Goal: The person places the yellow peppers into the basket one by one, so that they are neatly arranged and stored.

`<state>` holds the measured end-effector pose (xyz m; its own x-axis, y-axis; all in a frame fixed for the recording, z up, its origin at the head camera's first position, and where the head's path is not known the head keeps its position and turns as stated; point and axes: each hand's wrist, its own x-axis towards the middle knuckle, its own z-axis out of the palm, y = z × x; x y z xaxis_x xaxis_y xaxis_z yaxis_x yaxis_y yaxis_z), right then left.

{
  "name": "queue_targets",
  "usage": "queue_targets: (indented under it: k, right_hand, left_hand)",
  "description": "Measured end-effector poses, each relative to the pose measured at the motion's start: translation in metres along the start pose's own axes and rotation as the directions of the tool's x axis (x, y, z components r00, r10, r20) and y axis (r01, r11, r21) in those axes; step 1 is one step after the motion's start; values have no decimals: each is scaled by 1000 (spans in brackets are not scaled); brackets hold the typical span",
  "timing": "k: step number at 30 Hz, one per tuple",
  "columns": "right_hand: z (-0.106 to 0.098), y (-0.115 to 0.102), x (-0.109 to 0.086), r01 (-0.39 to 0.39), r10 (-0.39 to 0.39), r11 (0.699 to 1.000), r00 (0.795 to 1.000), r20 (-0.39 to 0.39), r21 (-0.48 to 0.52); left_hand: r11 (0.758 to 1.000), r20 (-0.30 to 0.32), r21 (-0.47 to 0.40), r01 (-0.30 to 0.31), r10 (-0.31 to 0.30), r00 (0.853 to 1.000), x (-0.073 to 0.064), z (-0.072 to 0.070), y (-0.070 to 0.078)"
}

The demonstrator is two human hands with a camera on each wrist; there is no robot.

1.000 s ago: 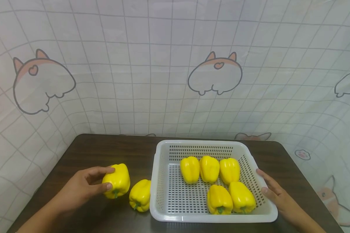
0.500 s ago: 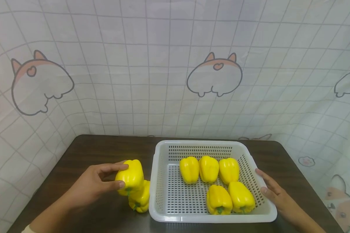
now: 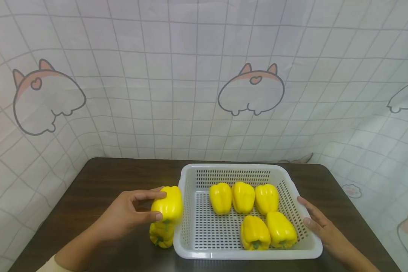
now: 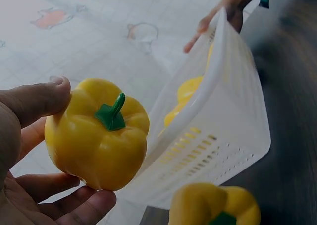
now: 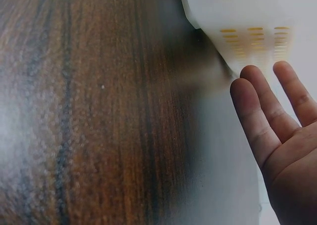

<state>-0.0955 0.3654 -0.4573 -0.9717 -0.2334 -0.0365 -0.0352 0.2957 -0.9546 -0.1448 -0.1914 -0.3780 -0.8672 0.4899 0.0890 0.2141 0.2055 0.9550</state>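
My left hand (image 3: pixel 125 215) pinches a yellow bell pepper (image 3: pixel 170 204) between thumb and fingers. The pepper hangs above the table by the left rim of a white perforated basket (image 3: pixel 248 255). In the left wrist view, the held pepper's green stem (image 4: pixel 114 115) faces the camera. Partly covered by it in the head view, another yellow bell pepper (image 3: pixel 161 238) lies on the table against the basket. Inside the basket are several bell peppers (image 3: pixel 243 197), grouped toward its right and middle. My right hand (image 3: pixel 326 230) is at the basket's right side, fingers extended, gripping nothing.
A dark wood-grain table (image 3: pixel 122 173) carries the basket. Behind it and at both sides hangs a pale grid-patterned curtain (image 3: pixel 176 94) with cartoon dog prints. The basket's left inner floor (image 3: pixel 209 236) shows bare mesh.
My left hand has carried the bell pepper rightward and slightly up, from left of the loose pepper to above it, near the basket's rim. The right hand stays by the basket.
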Motion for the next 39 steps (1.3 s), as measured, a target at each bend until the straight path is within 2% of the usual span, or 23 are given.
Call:
queue_targets:
  k: [11, 29, 39]
  right_hand:
    - [-1, 0, 2, -5, 4, 1000, 1000, -3, -19]
    - [1, 2, 0, 32, -32, 999, 999, 2, 10]
    - [1, -1, -1, -20, 20, 1000, 1000, -2, 4]
  left_hand:
    - [995, 74, -103, 15, -7, 997, 14, 19, 2]
    - [995, 106, -86, 52, -43, 993, 29, 52, 10]
    - [993, 121, -92, 77, -66, 991, 37, 73, 12]
